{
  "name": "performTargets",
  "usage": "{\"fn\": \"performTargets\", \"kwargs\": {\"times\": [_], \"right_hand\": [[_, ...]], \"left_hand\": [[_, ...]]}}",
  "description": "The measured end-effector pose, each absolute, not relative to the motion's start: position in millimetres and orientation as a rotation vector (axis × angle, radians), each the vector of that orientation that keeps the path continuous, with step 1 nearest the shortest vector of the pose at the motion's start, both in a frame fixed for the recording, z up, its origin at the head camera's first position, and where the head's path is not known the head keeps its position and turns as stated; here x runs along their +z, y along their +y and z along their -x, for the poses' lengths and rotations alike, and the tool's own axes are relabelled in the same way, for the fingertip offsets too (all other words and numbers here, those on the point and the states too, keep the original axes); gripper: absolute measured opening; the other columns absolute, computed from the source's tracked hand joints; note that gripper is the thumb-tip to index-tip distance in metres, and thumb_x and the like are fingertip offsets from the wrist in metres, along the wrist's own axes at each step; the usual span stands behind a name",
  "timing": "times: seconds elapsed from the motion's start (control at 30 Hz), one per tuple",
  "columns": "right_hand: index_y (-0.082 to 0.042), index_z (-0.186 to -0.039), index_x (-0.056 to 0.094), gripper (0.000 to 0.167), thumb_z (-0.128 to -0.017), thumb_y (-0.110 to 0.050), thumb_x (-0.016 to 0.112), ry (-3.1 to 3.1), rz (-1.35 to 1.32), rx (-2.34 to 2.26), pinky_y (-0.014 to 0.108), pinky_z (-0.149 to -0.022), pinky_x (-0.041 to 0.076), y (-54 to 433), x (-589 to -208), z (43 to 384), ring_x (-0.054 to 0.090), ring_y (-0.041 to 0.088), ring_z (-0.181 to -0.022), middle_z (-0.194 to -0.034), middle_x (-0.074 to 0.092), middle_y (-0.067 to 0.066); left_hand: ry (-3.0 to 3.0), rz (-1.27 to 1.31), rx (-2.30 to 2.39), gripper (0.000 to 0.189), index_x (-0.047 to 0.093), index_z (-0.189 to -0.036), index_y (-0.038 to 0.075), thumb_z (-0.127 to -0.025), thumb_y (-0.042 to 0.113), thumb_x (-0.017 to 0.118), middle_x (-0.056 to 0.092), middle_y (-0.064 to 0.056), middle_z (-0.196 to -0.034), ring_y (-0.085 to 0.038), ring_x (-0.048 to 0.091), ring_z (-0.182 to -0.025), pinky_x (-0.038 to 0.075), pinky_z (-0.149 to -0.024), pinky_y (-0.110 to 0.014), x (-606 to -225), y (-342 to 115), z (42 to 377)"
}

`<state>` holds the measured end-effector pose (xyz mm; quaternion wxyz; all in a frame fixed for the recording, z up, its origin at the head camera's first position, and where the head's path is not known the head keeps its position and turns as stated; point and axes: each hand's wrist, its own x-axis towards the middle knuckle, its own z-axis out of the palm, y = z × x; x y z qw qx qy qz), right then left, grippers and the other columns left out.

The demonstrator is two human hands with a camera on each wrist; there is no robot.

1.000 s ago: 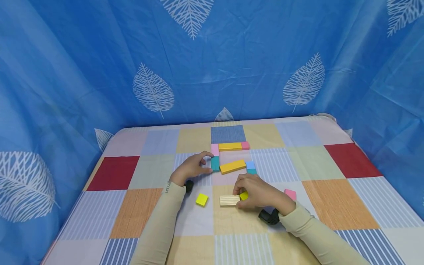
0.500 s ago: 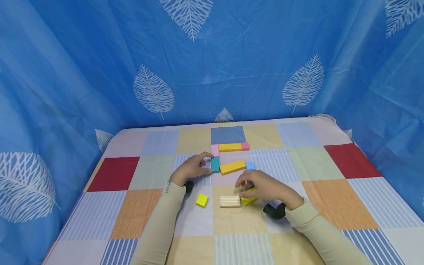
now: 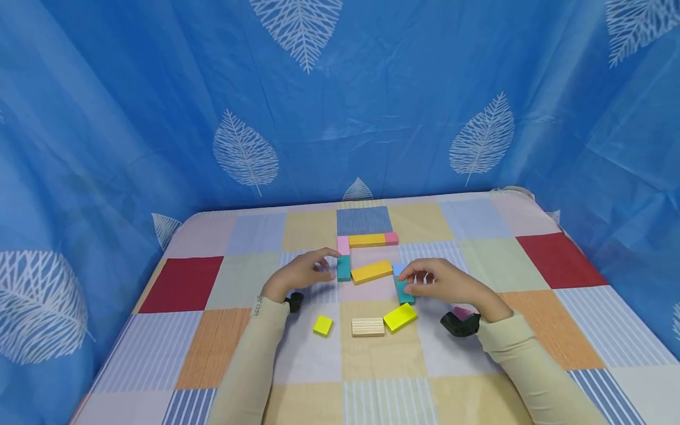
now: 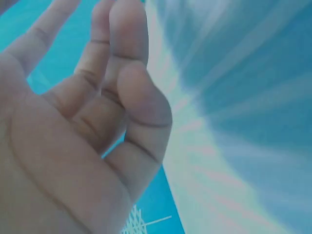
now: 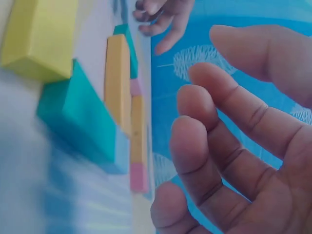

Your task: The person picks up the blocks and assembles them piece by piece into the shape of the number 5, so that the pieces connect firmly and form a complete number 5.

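Note:
In the head view my left hand (image 3: 301,274) is beside the left teal block (image 3: 344,268), its loosely bent fingers at the block's edge. The left wrist view shows nothing in that hand (image 4: 83,117). My right hand (image 3: 443,282) hovers at the right teal block (image 3: 405,293), partly covering it and the light blue block (image 3: 398,268) behind. From the right wrist, its relaxed fingers (image 5: 192,139) stand apart from the teal block (image 5: 78,117), holding nothing. An orange block (image 3: 372,272) lies slanted between the two teal ones.
Farther back lie a light pink block (image 3: 343,245), an orange block (image 3: 366,240) and a pink block (image 3: 391,238). Nearer are a yellow square block (image 3: 322,325), a ridged cream block (image 3: 368,327) and a yellow block (image 3: 401,317). Another pink block (image 3: 462,313) is partly hidden by the right wrist's camera.
My right hand has left the yellow block beside the ridged one and moved away and rightward to the right teal block. The yellow block now lies slanted. The left hand has barely moved.

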<state>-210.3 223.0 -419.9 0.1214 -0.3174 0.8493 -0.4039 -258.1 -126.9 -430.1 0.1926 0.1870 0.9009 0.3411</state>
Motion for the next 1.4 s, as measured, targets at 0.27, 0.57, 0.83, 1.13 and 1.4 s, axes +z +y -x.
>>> {"fn": "performTargets", "kwargs": {"times": [0.27, 0.57, 0.83, 1.13, 1.4], "right_hand": [[0.002, -0.119, 0.075, 0.019, -0.103, -0.008, 0.072, 2.419, 0.85, -1.262, 0.028, -0.083, 0.053, 245, -429, 210, 0.059, 0.014, -0.095, -0.112, 0.075, 0.012], [0.004, -0.12, 0.073, 0.019, -0.105, -0.007, 0.069, 2.304, 0.861, -1.258, 0.027, -0.083, 0.056, 274, -431, 216, 0.062, 0.014, -0.092, -0.111, 0.074, 0.013], [0.007, -0.118, 0.073, 0.019, -0.103, -0.003, 0.069, 2.119, 0.872, -1.26, 0.027, -0.085, 0.056, 303, -432, 229, 0.064, 0.018, -0.094, -0.107, 0.071, 0.019], [0.007, -0.122, 0.074, 0.037, -0.085, 0.008, 0.073, 2.01, 0.822, -1.153, 0.026, -0.077, 0.054, 326, -435, 234, 0.061, 0.023, -0.089, -0.103, 0.066, 0.018], [0.005, -0.118, 0.076, 0.036, -0.083, 0.003, 0.08, 1.922, 0.88, -1.121, 0.022, -0.069, 0.049, 326, -440, 237, 0.056, 0.026, -0.085, -0.097, 0.058, 0.029]], "left_hand": [[2.541, -0.629, 1.049, 0.041, 0.063, -0.147, 0.009, -0.106, 0.013, 0.07, 0.067, -0.017, -0.136, -0.035, 0.063, -0.119, 0.055, -0.103, -0.05, -421, -137, 247], [2.497, -0.746, 1.016, 0.033, 0.069, -0.138, 0.007, -0.106, 0.009, 0.071, 0.071, -0.01, -0.125, -0.028, 0.063, -0.117, 0.053, -0.107, -0.047, -425, -150, 232], [2.405, -0.74, 0.987, 0.032, 0.07, -0.138, 0.011, -0.105, 0.014, 0.072, 0.069, -0.002, -0.117, -0.022, 0.06, -0.107, 0.053, -0.098, -0.038, -429, -159, 218], [2.295, -0.769, 1.028, 0.033, 0.071, -0.137, 0.009, -0.104, 0.012, 0.073, 0.067, -0.002, -0.114, -0.018, 0.057, -0.096, 0.051, -0.086, -0.031, -437, -168, 208], [2.232, -0.794, 1.031, 0.049, 0.074, -0.131, 0.005, -0.085, 0.002, 0.091, 0.065, -0.002, -0.11, -0.017, 0.057, -0.094, 0.051, -0.082, -0.026, -436, -176, 205]]}}
